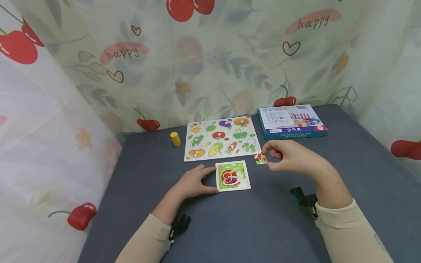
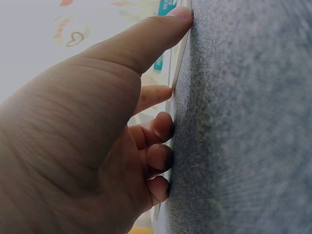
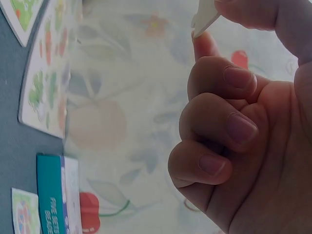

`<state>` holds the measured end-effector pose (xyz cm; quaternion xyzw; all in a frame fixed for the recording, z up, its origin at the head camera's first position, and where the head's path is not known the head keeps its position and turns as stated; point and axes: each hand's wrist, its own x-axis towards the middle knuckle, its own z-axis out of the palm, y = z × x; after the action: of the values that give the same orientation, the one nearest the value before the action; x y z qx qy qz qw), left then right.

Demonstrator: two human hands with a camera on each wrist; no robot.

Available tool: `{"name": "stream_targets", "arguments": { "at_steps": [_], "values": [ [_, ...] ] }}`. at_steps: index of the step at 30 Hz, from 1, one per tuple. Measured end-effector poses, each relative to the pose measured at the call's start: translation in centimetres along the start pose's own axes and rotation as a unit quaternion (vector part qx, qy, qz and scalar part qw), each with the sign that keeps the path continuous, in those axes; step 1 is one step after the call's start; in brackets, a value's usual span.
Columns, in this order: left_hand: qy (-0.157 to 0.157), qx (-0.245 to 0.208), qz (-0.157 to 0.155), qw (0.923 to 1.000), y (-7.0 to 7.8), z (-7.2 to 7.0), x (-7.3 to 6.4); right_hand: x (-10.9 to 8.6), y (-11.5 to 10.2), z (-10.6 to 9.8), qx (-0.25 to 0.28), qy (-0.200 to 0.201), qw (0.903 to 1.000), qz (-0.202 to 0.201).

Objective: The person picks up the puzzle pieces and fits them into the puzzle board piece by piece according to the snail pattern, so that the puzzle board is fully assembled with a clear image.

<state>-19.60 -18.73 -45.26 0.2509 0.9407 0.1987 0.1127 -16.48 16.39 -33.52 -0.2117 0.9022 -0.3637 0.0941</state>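
A square wooden snail jigsaw puzzle point(image 1: 245, 184) lies on the dark cloth, partly filled with coloured pieces. My left hand point(image 1: 194, 182) touches its left side, the thumb at the near corner and the forefinger farther up the same edge. In the left wrist view, the hand's point(image 2: 97, 122) other fingers curl loosely near the cloth. Above and right of the puzzle, my right hand point(image 1: 289, 157) pinches a small green and red puzzle piece point(image 1: 261, 159) between thumb and forefinger. The piece point(image 3: 207, 17) appears edge-on in the right wrist view, where the other three fingers are curled.
Behind the puzzle lies a vegetable peg board point(image 1: 210, 137). A yellow cylinder point(image 1: 175, 139) stands to its left, and a teal and white box point(image 1: 291, 122) to its right. In the right wrist view, a small picture card point(image 3: 25, 212) shows near the box. A printed curtain point(image 1: 210, 73) hangs behind the table.
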Motion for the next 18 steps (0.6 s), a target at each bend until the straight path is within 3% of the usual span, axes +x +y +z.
{"name": "stream_targets", "arguments": {
  "at_steps": [9,18],
  "values": [
    [0.000,-0.001,-0.001,1.0000,-0.1,0.1,0.0,1.4,-0.2,2.3,-0.023,-0.018,0.9988,-0.039],
    [-0.001,0.001,-0.001,1.0000,0.0,0.0,0.0,2.9,0.7,4.6,-0.034,-0.038,0.9977,-0.043]
  ]
}}
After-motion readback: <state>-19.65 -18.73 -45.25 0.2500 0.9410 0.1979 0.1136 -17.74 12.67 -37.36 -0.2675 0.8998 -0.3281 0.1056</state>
